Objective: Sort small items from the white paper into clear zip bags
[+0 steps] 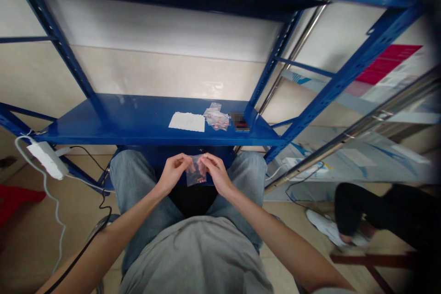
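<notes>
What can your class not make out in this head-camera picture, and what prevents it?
Head view:
Contents of the clear plastic bag: small, partly hidden by the left hand and right hand.
Dark object on the shelf: blurred.
Person in black trousers: upper body cut off by the right edge.

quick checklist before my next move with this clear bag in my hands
1. Small clear plastic bag gripped at its top by left hand and right hand: ok.
2. Small reddish items inside the bag: ok.
3. Bag's seal: too small to see, cannot tell.
4. White paper sheet lying flat on the blue metal shelf: ok.
5. Pile of small clear bags on the shelf, right of the sheet: ok.
6. Dark object beside the pile: blurred, cannot tell what it is.
</notes>
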`<state>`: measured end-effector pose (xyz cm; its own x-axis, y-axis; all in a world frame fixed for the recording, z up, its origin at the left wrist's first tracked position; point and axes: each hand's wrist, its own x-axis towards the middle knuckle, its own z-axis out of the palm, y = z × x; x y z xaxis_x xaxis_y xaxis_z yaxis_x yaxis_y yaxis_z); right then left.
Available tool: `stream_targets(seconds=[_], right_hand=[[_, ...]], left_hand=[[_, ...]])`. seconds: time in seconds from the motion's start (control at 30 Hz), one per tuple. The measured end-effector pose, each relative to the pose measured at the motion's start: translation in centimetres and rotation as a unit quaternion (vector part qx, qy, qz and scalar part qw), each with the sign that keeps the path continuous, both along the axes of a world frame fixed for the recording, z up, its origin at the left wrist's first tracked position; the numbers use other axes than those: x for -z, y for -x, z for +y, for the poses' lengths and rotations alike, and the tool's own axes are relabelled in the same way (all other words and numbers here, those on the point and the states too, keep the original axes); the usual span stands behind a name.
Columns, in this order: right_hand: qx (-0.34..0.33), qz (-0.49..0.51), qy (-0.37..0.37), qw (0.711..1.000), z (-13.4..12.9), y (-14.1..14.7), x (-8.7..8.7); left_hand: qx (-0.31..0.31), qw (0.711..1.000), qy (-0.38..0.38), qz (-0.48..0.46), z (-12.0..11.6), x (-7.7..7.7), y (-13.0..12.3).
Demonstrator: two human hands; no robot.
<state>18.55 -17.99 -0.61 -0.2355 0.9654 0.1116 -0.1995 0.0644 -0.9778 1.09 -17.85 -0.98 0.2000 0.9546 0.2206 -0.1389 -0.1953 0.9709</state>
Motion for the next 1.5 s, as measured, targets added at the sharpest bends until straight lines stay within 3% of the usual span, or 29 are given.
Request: stream_targets(seconds=[0.33, 0.57, 0.97, 1.23, 1.5], right_hand=[[-0.003, -0.019, 0.005, 1.000, -0.1, 0.3, 0.0], [-0.039, -0.050, -0.031, 0.998, -0.5, 0.5, -0.1], [-0.072, -0.014, 0.064, 0.995, -0.1, 0.3, 0.6], [-0.058, -0.075, 0.024, 0.995, 0.5, -1.0, 0.1], [-0.059, -0.127, -0.008, 0.990, 1.7, -1.7, 0.8]], left_hand=[[-0.030, 0.999, -0.001, 0.013, 0.0, -0.4, 0.1], [0.033, 0.999, -0.013, 0.032, -0.3, 0.1, -0.2], [0.084, 0.994, -0.014, 0.074, 0.2, 0.4, 0.1], [0.045, 0.996, 0.003, 0.074, 0.4, 0.2, 0.5], [0.017, 0.997, 0.004, 0.071, 1.0, 1.1, 0.3]])
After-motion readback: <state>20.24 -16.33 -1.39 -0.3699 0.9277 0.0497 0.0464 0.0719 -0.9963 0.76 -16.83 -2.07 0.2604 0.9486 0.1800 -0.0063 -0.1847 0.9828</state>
